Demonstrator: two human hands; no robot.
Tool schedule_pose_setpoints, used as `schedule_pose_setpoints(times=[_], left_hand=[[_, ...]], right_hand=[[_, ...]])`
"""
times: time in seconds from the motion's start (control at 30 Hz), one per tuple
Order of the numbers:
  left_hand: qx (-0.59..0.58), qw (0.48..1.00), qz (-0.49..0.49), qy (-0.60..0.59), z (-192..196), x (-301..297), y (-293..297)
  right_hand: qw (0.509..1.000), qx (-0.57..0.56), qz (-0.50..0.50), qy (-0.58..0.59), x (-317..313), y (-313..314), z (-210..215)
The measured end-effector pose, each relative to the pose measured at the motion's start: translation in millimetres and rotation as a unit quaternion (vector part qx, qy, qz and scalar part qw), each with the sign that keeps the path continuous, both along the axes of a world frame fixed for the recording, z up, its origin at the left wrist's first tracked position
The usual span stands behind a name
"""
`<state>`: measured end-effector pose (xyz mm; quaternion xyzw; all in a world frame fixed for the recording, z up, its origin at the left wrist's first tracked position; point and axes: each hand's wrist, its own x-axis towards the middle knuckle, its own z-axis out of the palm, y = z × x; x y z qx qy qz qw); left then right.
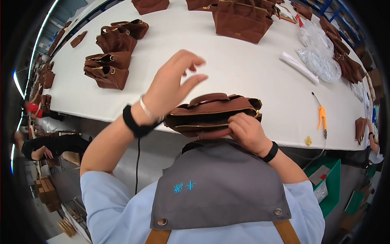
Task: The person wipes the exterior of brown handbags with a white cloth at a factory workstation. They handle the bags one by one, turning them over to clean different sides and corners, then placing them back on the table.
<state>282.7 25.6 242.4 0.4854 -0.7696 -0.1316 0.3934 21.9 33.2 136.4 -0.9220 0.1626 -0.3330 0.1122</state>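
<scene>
A brown leather handbag (211, 107) with gold-toned zippers lies at the table's near edge, close against my apron. Its zipped top is parted, and the inside looks dark. My right hand (250, 133) is closed on the bag's near rim, at the right end of the zipper and beside the near handle. Up and to the left of the bag, my left hand (172, 81) is raised in the air. Its fingers are apart and slightly curved, with nothing in them.
Several brown bags (109, 61) stand at the left, and more bags (241, 20) at the far side. Clear plastic wrap (321, 53) and a white roll (298, 67) lie at the right. Nearer is an orange-handled air gun (322, 116). A green bin (333, 187) sits below the table.
</scene>
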Motion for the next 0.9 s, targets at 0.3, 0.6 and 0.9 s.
schedule_pose_setpoints(times=[0.3, 0.6, 0.9], left_hand=[[0.014, 0.942, -0.004, -0.335, -87, -60, 92], [0.13, 0.938, 0.183, -0.265, -104, -99, 19], [0.159, 0.957, 0.146, -0.194, -88, -73, 3]], right_hand=[[0.995, 0.035, -0.05, -0.074, 37, -34, 15], [0.904, 0.195, -0.251, -0.286, -25, -91, -3], [0.85, 0.294, -0.323, -0.295, -69, -87, -46]])
